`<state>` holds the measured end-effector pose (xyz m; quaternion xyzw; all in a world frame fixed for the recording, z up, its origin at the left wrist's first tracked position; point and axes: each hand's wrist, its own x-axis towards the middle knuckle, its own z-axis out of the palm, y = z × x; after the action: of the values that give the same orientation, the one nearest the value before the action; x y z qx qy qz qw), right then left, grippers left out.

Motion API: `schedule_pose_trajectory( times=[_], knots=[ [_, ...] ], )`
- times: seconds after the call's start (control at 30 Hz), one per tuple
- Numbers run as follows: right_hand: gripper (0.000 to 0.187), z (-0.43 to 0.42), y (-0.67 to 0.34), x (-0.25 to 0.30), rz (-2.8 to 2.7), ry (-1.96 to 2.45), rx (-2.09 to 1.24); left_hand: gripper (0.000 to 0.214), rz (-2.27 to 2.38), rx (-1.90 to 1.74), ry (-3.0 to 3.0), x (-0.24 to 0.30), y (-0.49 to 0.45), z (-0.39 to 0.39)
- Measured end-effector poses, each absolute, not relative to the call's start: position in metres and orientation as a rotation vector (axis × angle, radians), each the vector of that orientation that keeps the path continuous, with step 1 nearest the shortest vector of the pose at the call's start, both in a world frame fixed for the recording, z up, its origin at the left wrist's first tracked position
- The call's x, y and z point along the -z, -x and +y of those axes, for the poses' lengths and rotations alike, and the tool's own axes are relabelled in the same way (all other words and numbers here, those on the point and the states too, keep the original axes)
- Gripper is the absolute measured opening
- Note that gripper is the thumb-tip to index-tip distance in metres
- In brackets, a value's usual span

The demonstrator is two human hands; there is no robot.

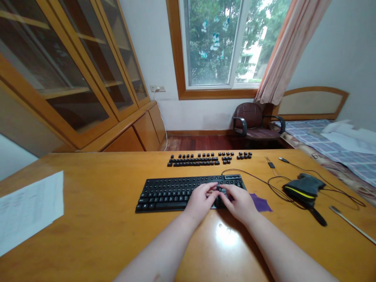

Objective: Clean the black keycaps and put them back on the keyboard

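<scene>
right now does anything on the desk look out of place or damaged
Yes: loose black keycaps lie in rows beyond the keyboard, odd because keycaps normally sit on one. They look set out neatly, not spilled.

Cannot see part of the keyboard (pixel 167 191) beneath the left hand (pixel 200 199) and the right hand (pixel 241 201), nor identify the small dark thing (pixel 219 188) between the fingertips (too tiny, half covered). Cannot read the legends on the loose keycaps (pixel 194 161), nor the blurred print on the paper sheets (pixel 32 207), cut off by the left edge. Cannot follow the purple cloth (pixel 261 203) behind the right hand, the thin stick (pixel 352 226) past the right edge, or both forearms (pixel 166 244) below the bottom one.
</scene>
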<state>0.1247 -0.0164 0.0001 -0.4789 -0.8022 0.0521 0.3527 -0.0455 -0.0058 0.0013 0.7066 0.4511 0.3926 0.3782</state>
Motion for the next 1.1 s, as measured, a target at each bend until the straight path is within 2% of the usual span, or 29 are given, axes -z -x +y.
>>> schedule_pose_trajectory(
  times=[0.2,0.3,0.47,0.63,0.9,1.1],
  knots=[
    [0.024,-0.012,-0.126,0.0,-2.109,1.132,-0.199,0.022,1.158,-1.146,-1.72,0.008,0.039,-0.007],
    [0.022,-0.013,-0.133,-0.001,-1.997,1.037,-0.272,0.021,1.159,-1.263,-1.965,0.004,0.042,-0.01],
    [0.024,-0.018,-0.133,0.006,-1.755,0.954,-0.187,0.022,1.132,-1.421,-2.312,0.002,0.045,-0.011],
    [0.028,-0.019,-0.119,0.008,-1.745,1.0,-0.2,0.013,1.159,-1.395,-2.343,0.004,0.044,-0.009],
    [0.032,-0.02,-0.12,0.005,-1.845,0.985,-0.404,0.01,1.193,-1.345,-2.302,-0.001,0.045,-0.01],
    [0.026,-0.021,-0.122,0.008,-1.783,1.052,-0.508,0.012,1.122,-1.412,-2.309,0.003,0.046,-0.01]
  ],
)
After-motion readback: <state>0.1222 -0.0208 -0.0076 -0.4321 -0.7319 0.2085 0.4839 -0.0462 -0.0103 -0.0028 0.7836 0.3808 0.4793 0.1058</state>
